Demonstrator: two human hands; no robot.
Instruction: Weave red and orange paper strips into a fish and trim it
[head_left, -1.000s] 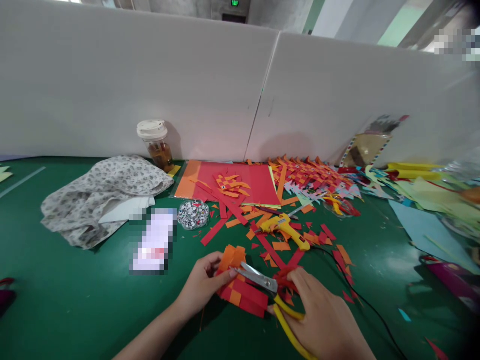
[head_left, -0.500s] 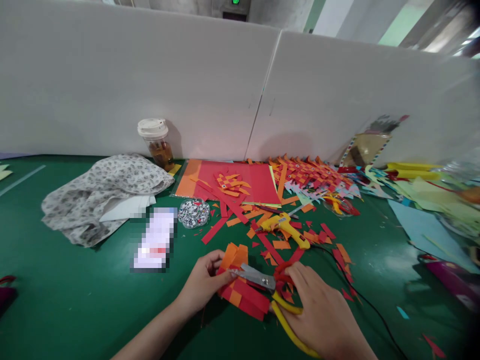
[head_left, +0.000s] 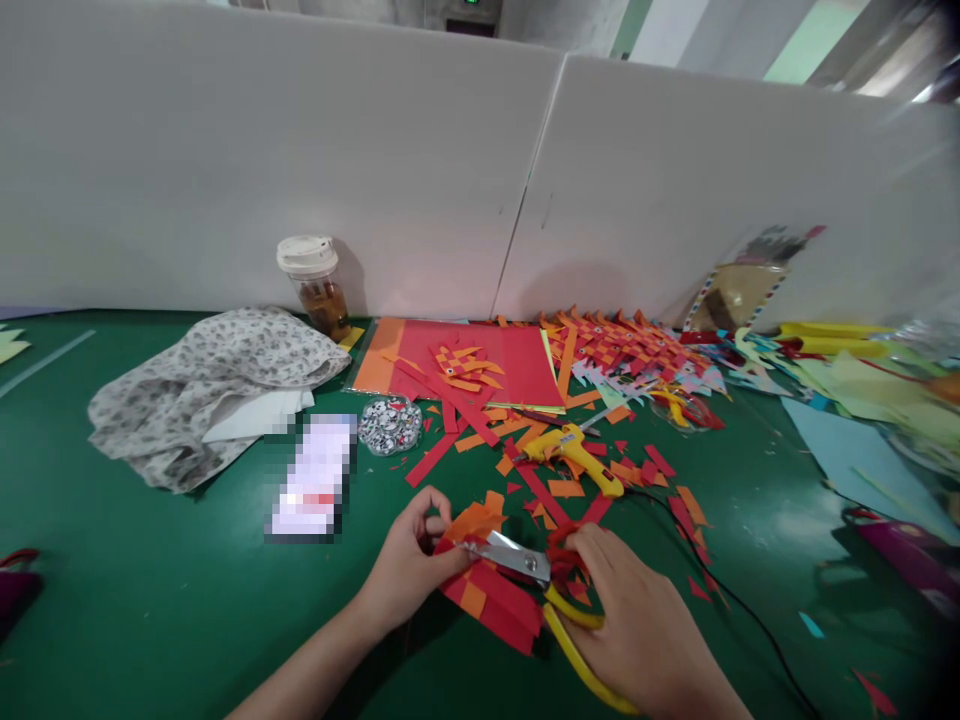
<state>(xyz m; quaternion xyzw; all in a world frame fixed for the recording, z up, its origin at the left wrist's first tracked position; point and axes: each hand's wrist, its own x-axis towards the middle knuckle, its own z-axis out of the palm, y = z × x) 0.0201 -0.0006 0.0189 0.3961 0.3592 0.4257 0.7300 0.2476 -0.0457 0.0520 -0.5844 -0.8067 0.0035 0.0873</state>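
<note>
My left hand (head_left: 416,560) pinches a piece of woven red and orange paper (head_left: 491,600), thumb on top, its long red strips pointing down to the right. Around the red and yellow handles of a pair of scissors (head_left: 521,562), my right hand (head_left: 626,615) is closed. The steel blades lie across the woven paper, with their tips close to my left thumb. Just beyond the hands rests a yellow glue gun (head_left: 574,457), among red and orange paper scraps (head_left: 566,488).
Behind lie red paper sheets (head_left: 525,360) and a heap of woven paper fish (head_left: 615,345). A box of googly eyes (head_left: 390,425), a phone (head_left: 313,475), patterned cloth (head_left: 217,385) and a lidded cup (head_left: 319,285) stand left. A black cord (head_left: 739,605) runs along the right.
The orange strips at the top of the woven paper have shifted and tilted to the right under the blades. Both hands stay in nearly the same place.
</note>
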